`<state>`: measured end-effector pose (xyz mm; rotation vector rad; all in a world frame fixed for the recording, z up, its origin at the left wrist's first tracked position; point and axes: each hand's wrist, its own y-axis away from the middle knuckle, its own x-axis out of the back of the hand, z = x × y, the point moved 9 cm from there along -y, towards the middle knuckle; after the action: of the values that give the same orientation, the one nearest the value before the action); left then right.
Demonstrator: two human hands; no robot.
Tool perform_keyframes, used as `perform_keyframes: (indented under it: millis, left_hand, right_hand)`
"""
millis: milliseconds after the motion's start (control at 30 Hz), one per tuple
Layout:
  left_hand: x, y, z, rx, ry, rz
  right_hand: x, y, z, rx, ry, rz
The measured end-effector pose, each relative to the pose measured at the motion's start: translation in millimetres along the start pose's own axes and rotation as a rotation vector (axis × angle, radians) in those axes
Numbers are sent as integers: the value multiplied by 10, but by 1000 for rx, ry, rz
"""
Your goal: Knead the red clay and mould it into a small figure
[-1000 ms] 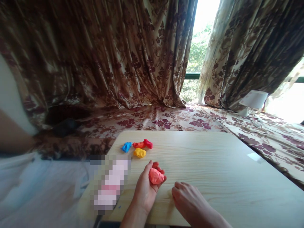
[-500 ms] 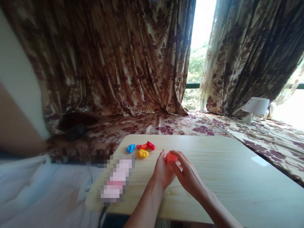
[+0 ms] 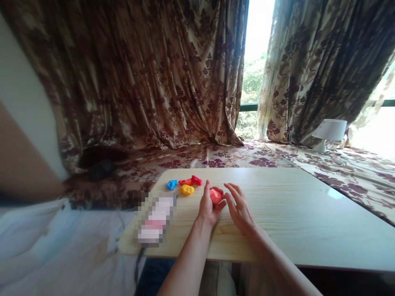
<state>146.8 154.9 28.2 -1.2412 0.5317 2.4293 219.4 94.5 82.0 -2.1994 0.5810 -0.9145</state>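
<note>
A coral-red crumpled ball (image 3: 215, 196), perhaps of paper, rests in my left hand (image 3: 209, 207), whose fingers curl around its far and right sides while the thumb points up. To the right of it, my right hand (image 3: 239, 205) is open with its fingers apart, the fingertips close to the ball. Whether they touch it I cannot tell. Beyond my left hand on the table lie a yellow crumpled piece (image 3: 187, 190), a blue crumpled piece (image 3: 171, 184), an orange-red one (image 3: 185, 181) and a darker red one (image 3: 196, 180) against it.
The pale wood-grain table (image 3: 290, 213) has a pixelated pink and white object (image 3: 156, 222) on its left side, with a dark cord below it. Behind the table is a ledge with flowered cloth (image 3: 216, 161), with a white lamp (image 3: 330, 130) at right and patterned curtains (image 3: 154, 82).
My right hand has come off the red ball and moved right, its fingers spreading. My left hand still holds the ball, now more exposed. The view has shifted slightly.
</note>
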Motion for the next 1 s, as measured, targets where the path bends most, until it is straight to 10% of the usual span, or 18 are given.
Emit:
perform_keyframes:
  millis: [300, 533, 1000]
  left_hand:
    - [3, -1, 97, -196, -288, 88]
    - [-522, 143, -217, 127, -159, -377]
    - [-384, 132, -388, 283, -33, -371]
  right_hand:
    - [60, -4, -208, 131, 63, 93]
    - [71, -54, -107, 74, 90, 129]
    - [-1, -56, -147, 41, 213, 38]
